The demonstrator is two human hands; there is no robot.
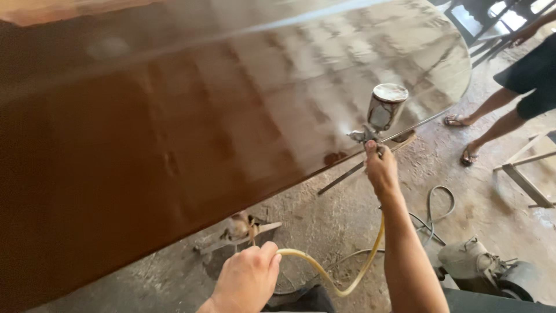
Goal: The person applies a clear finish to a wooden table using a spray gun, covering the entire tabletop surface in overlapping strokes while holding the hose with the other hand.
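My right hand (pixel 380 169) grips a metal spray gun (pixel 370 132) with a stained cup (pixel 387 106) on top. A fine mist leaves its nozzle toward the big glossy brown wooden tabletop (pixel 174 133) that fills the left and middle of the view. The gun is just off the table's near edge. A yellowish air hose (pixel 353 277) runs down from the gun and loops to my left hand (pixel 248 279), which is closed around it low in the view.
Another person's legs in sandals (pixel 469 152) stand on the concrete floor at the right. A small compressor-like machine (pixel 480 268) and a grey hose loop (pixel 440 203) lie on the floor. Metal frames (pixel 524 179) stand at the right; a support stand (pixel 237 232) sits under the table.
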